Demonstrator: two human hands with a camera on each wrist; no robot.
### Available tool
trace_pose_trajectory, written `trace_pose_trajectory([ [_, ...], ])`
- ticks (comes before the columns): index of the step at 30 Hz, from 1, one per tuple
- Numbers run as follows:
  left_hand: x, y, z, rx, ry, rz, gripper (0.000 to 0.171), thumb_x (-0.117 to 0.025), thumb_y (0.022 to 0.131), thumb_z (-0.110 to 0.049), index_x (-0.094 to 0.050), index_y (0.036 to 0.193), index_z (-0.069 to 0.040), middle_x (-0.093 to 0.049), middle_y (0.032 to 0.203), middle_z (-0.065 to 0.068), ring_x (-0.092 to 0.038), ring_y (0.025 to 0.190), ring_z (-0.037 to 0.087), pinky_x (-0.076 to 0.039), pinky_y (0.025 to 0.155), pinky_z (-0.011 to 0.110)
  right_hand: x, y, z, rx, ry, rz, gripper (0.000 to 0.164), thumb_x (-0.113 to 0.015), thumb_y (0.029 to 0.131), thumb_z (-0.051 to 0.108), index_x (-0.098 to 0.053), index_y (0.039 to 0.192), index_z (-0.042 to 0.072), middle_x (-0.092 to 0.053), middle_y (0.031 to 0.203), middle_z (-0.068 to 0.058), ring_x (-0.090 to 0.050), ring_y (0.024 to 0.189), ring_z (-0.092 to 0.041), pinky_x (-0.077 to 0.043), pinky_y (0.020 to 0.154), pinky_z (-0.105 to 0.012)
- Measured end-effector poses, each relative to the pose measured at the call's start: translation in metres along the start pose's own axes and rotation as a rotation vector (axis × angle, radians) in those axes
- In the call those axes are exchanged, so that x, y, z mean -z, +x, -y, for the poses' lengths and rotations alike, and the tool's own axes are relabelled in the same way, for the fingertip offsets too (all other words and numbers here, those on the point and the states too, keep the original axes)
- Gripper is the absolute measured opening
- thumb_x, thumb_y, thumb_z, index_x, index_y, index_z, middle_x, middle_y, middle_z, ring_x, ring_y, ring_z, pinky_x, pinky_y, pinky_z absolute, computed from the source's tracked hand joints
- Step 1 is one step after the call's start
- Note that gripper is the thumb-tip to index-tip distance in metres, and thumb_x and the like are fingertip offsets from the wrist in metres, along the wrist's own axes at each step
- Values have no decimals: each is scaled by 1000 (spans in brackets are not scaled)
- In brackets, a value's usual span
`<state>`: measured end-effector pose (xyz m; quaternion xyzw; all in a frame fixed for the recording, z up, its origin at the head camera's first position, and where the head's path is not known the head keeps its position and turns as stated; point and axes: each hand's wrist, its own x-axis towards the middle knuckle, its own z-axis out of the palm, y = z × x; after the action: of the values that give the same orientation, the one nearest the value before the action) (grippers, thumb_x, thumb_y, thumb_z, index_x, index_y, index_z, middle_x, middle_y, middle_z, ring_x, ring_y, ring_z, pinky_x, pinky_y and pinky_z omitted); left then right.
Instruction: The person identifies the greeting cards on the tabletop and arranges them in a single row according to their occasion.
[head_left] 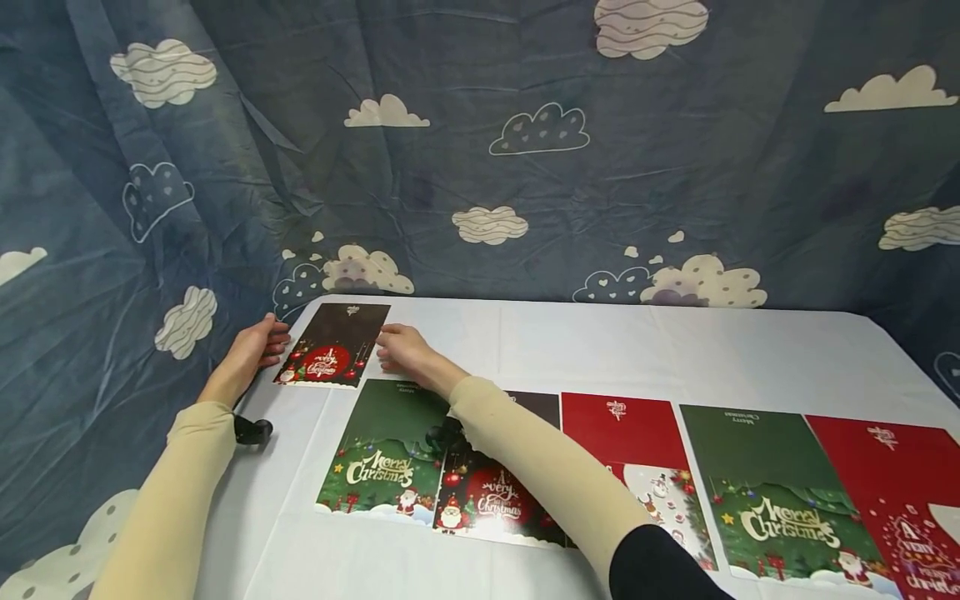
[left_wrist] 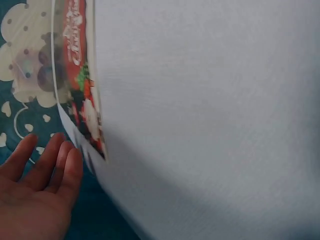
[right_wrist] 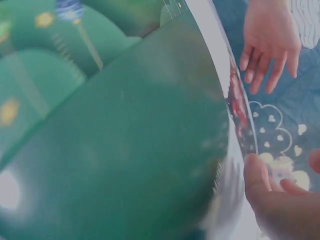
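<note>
A dark Christmas card (head_left: 333, 344) with a red round emblem lies flat at the table's far left corner. Beside its left edge is my left hand (head_left: 262, 342), palm turned inward and holding nothing. In the left wrist view, that hand (left_wrist: 42, 187) has its fingers extended, apart from the card (left_wrist: 75, 50). At the card's right side, my right hand (head_left: 405, 350) has its fingers loosely bent. The right wrist view shows the right hand (right_wrist: 280, 200) with thumb and fingers apart; whether the thumb touches the card edge, I cannot tell.
A row of Christmas cards lies nearer me: a green card (head_left: 390, 425), a dark card (head_left: 487, 500) partly under my right forearm, a red card (head_left: 626, 425), another green card (head_left: 757, 446) and another red card (head_left: 892, 454). A cloud-patterned curtain (head_left: 450, 167) hangs behind the white table (head_left: 600, 342).
</note>
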<state>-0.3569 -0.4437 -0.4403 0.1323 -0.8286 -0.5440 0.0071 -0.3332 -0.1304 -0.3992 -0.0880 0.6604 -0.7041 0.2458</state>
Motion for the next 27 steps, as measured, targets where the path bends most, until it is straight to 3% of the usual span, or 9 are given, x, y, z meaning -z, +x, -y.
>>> trace_pose_trajectory([
  [3,2,0,1,-31,29,13,78,-25,93,-63,-37,140,-1,-50,125,11,-50,87,10,-48,65,23,8,-8,7,15,-10,8,45,-46,95,12,-41,137,-2,-47,132,-17,-52,113,-33,-48,91,-43],
  [6,-2,-13,-10,-47,32,1,70,-35,93,-60,-42,137,-6,-54,118,5,-49,88,10,-47,66,23,17,-20,17,27,-20,34,43,-46,95,12,-42,136,-2,-44,135,-18,-51,115,-35,-47,92,-45],
  [8,-5,-30,-26,-68,46,10,65,-40,94,-55,-44,135,-5,-57,113,4,-51,90,11,-48,69,26,23,-28,23,37,-27,63,42,-45,96,12,-42,135,-1,-42,136,-18,-50,117,-35,-46,93,-45],
  [13,-20,-84,-72,-137,115,69,52,-40,100,-36,-42,135,3,-56,118,18,-53,97,24,-47,81,41,37,-50,31,67,-54,145,40,-45,97,15,-43,135,0,-43,137,-19,-49,117,-35,-47,91,-43],
  [16,-31,-105,-89,-153,149,106,46,-39,101,-29,-43,134,2,-54,120,22,-54,94,22,-48,82,40,45,-66,34,86,-72,178,39,-45,98,15,-44,134,1,-45,135,-19,-50,117,-34,-48,90,-41],
  [19,-43,-119,-96,-180,166,154,41,-42,101,-25,-45,132,2,-54,119,24,-56,90,18,-50,81,39,55,-85,36,105,-86,204,38,-46,98,15,-44,133,1,-46,133,-21,-50,117,-36,-47,91,-44],
  [27,-82,-151,-103,-257,119,314,31,-50,96,-10,-52,125,0,-58,116,26,-56,102,40,-50,80,45,93,-140,24,115,-169,294,38,-48,96,15,-47,132,1,-53,124,-19,-50,113,-39,-50,88,-41],
])
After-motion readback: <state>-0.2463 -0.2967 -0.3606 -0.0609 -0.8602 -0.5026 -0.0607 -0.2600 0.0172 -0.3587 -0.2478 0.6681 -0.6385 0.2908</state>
